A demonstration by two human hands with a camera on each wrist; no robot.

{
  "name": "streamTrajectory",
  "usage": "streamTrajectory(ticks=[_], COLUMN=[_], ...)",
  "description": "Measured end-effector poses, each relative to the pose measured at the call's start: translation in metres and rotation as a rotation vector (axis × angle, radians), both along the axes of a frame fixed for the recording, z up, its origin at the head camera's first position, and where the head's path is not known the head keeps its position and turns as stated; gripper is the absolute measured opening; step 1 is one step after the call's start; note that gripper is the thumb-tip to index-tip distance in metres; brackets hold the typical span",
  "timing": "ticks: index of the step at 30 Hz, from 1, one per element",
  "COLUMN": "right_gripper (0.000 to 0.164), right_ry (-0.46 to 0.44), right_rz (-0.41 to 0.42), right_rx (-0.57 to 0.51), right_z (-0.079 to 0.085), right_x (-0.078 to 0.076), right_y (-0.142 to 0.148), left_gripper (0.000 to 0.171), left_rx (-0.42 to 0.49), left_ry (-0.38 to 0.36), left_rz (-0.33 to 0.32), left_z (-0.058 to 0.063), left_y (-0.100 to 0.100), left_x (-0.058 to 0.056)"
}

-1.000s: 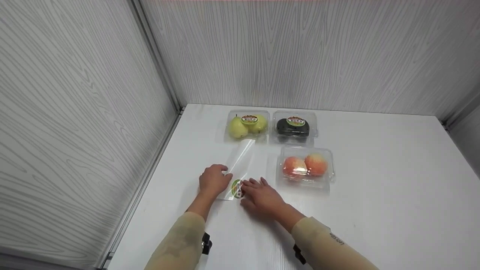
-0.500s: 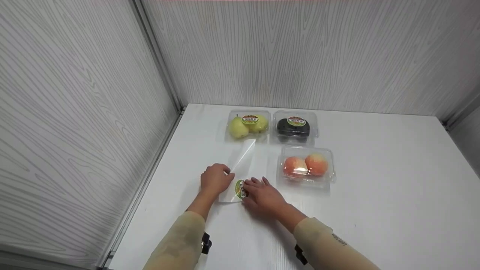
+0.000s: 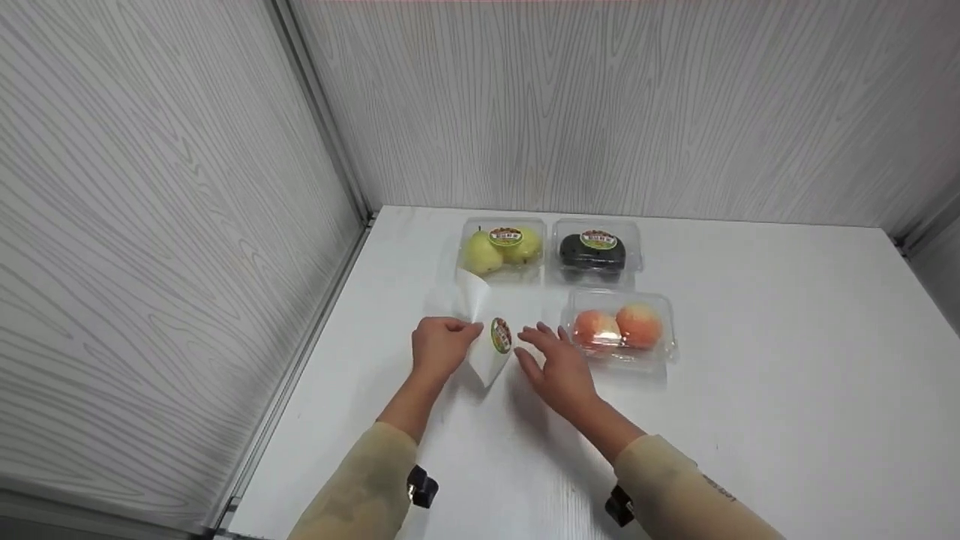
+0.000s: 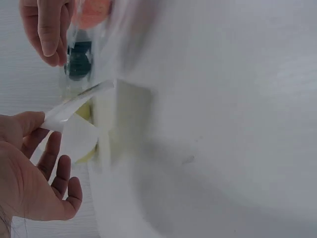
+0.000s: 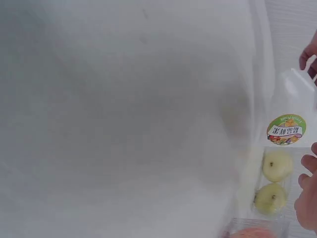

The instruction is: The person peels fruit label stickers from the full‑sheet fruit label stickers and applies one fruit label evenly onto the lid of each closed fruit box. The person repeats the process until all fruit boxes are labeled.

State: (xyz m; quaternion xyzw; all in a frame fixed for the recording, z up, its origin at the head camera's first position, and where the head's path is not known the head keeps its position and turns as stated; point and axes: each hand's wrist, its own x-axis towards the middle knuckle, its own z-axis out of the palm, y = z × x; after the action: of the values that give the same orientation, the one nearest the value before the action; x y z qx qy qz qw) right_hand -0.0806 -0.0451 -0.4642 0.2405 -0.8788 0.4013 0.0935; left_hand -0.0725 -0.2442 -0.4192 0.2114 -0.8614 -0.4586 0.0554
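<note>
A white, glossy sticker sheet (image 3: pixel 480 361) hangs above the table in the head view, bent and lifted, with one oval fruit label (image 3: pixel 501 335) on it. My left hand (image 3: pixel 442 346) pinches the sheet's edge between thumb and index finger; in the left wrist view the other fingers of this hand (image 4: pixel 39 178) are spread loosely. To the right of the label, my right hand (image 3: pixel 559 367) is held with fingers extended and nothing in them, fingertips close to the sheet's edge. The right wrist view shows the label (image 5: pixel 286 130) face on, with printed fruit and lettering.
Behind the sheet stands a clear clamshell box of pears (image 3: pixel 484 253), labelled on its lid. Beside it a second labelled clamshell holds dark produce (image 3: pixel 592 257). An unlabelled clamshell with peaches (image 3: pixel 639 327) sits just right of my right hand. Panels (image 3: pixel 600 112) wall the white table (image 3: pixel 780 360).
The sheet has been raised off the table and bent, its label moving up and right. My left hand now pinches its edge; my right hand has drawn away from the label to the right.
</note>
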Motion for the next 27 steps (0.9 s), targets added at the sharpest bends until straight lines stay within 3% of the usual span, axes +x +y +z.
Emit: streamTrajectory(ticks=[5,10,17,23,27], right_gripper=[0.020,0.017,0.018,0.022,0.022], right_ry=[-0.010,-0.028,-0.128,-0.255,-0.281], right_rz=[-0.099,-0.150,-0.198,-0.199,-0.200], right_rx=[-0.113,-0.150,-0.124,-0.156,-0.190], right_z=[0.023,0.039,0.048,0.054,0.057], right_x=[-0.007,-0.013,-0.021,-0.025,-0.027], right_y=[0.001,0.001,0.007,0.007,0.008], left_gripper=[0.027,0.034,0.041,0.034,0.029], left_rx=[0.260,0.456,0.565,0.641,0.693], left_ry=[-0.004,-0.063,-0.140,-0.093,-0.063], left_rz=[0.111,0.140,0.134,0.114,0.096], left_z=[0.011,0.021,0.028,0.026,0.027], left_y=[0.015,0.027,0.037,0.044,0.048], left_x=[-0.001,-0.002,-0.003,-0.001,-0.002])
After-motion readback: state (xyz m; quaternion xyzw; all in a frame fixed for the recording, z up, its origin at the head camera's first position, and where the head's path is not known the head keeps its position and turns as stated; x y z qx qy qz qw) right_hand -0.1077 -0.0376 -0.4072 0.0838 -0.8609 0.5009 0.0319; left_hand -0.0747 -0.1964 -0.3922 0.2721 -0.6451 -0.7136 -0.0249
